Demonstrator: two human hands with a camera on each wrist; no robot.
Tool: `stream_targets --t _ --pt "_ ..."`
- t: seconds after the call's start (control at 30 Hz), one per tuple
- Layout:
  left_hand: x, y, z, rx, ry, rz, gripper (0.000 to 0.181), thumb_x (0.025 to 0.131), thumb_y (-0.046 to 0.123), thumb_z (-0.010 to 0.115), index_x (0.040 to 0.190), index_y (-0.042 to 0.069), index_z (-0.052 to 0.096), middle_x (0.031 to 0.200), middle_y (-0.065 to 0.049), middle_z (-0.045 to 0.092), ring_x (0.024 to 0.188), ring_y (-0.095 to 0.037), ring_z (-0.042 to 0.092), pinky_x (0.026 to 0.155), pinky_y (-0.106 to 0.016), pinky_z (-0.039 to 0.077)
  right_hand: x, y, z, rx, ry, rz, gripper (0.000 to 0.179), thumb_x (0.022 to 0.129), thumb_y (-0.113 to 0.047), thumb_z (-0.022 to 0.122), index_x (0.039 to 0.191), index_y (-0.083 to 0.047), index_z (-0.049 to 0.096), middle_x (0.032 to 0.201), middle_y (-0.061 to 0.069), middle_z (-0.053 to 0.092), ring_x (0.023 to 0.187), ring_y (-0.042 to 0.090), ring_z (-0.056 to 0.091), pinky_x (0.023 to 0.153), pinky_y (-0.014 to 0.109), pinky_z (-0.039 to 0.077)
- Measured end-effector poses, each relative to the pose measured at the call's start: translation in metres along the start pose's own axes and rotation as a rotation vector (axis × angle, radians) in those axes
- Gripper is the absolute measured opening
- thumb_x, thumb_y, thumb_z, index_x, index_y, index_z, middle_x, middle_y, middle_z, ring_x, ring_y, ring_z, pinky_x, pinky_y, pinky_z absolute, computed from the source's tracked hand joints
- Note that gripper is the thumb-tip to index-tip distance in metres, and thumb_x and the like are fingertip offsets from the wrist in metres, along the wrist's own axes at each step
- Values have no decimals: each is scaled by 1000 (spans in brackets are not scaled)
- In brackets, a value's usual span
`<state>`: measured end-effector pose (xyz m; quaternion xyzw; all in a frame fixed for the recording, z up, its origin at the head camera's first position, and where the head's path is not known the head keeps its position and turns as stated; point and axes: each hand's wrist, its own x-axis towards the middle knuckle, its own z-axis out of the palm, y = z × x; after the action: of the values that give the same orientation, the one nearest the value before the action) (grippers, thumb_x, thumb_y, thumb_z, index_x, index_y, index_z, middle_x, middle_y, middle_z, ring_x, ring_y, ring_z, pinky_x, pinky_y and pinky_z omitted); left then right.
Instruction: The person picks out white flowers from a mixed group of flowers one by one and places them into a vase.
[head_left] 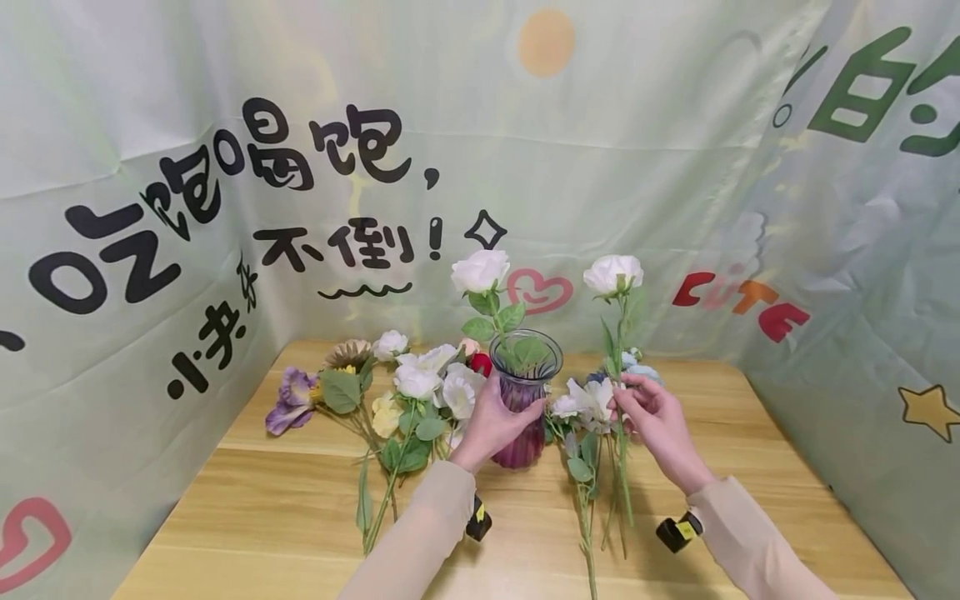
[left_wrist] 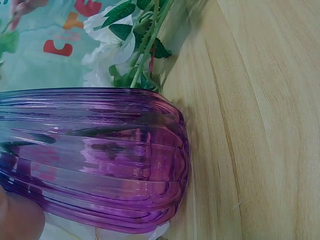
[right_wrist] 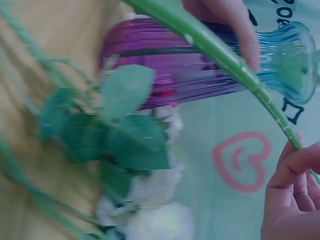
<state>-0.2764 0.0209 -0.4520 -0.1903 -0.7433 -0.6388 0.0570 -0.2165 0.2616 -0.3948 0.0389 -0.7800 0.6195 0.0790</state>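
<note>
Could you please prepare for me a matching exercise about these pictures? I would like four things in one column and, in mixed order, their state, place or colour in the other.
Column one
1. Left hand
2. Right hand
3. Glass vase
4. Purple flower

Column two
A. Leftmost of the flowers in the head view
B. Pinches a green stem
C. Pink-purple below, bluish at the top
D. Grips the glass vase

Right pairs: 1-D, 2-B, 3-C, 4-A

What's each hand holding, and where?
The left hand grips the vase around its upper body; the right hand pinches a white rose by its stem.
</note>
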Motion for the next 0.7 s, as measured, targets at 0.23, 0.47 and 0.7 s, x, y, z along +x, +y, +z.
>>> stream_targets --t 0.23,0.47,0.7 --pt "0 -1 0 7 -2 5 78 84 32 81 148 17 40 139 -6 60 127 -23 61 110 -41 49 17 -39 8 -34 29 -135 29 104 -16 56 131 -5 53 83 -14 69 72 5 63 58 21 50" --pt "-1 0 0 27 8 8 76 84 30 81 147 17 41 139 -6 61 127 -22 61 110 -41 49 34 -79 20 -31 45 -219 32 104 -18 57 133 -7 54 87 -12 69 75 6 65 61 21 52" --pt "-2 1 -1 45 11 7 75 84 30 81 145 13 42 136 -8 62 123 -22 62 108 -39 50 50 -105 33 53 110 -342 17 103 -18 57 119 -15 63 84 -8 69 71 6 63 58 22 51"
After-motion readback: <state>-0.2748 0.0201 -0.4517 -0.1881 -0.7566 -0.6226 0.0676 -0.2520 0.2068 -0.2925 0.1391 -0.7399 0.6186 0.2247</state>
